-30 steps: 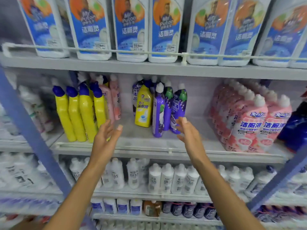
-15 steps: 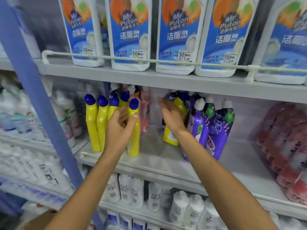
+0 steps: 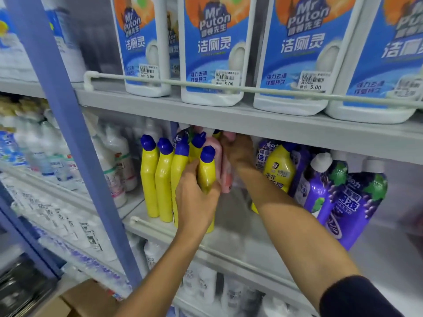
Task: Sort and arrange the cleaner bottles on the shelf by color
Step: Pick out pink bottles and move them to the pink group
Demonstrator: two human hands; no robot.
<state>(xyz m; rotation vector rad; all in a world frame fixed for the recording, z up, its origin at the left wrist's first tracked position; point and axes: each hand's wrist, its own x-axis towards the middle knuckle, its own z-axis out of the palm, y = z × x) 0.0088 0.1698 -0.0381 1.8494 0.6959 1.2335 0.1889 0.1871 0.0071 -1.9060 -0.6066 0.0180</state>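
While your left hand (image 3: 196,200) wraps its fingers round the yellow bottle (image 3: 207,172) at the front of the blue-capped yellow row, at the left end of the middle shelf (image 3: 249,227), your right hand (image 3: 239,152) is deeper in, just under the shelf above. Its fingers curl over the top of a pink bottle (image 3: 225,179) that stands against the yellow one's right side, between your two hands. Purple grape-label bottles (image 3: 357,202) stand to the right of your right forearm.
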